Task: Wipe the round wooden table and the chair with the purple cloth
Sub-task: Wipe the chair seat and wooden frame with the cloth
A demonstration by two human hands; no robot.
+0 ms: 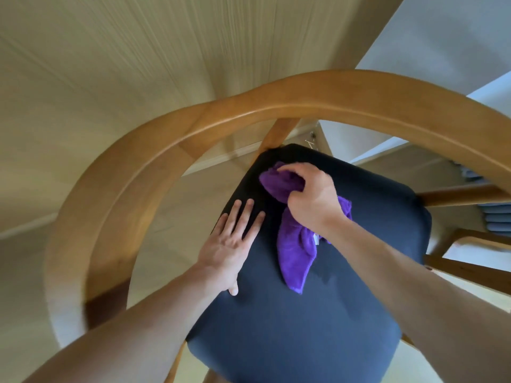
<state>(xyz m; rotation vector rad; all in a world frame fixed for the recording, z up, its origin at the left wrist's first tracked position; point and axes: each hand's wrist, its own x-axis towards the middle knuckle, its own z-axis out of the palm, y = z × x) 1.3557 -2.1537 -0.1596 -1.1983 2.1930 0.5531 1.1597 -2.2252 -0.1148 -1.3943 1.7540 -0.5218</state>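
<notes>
The right hand [309, 194] grips the purple cloth [297, 244] bunched at the far corner of the chair's dark seat [304, 327], while the left hand [235, 241] lies flat with straight fingers on the seat's left edge. The loose tail of the cloth trails toward the seat's middle. Because the cloth is bunched, the wipe may miss much of the seat; the curved wooden backrest [276, 106] beyond the seat may be forgotten.

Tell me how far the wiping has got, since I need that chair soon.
In hand: the right hand grips the purple cloth on the chair's dark seat, near its back corner, while the left hand rests flat on the seat. The wooden backrest may remain. The table is out of view.
</notes>
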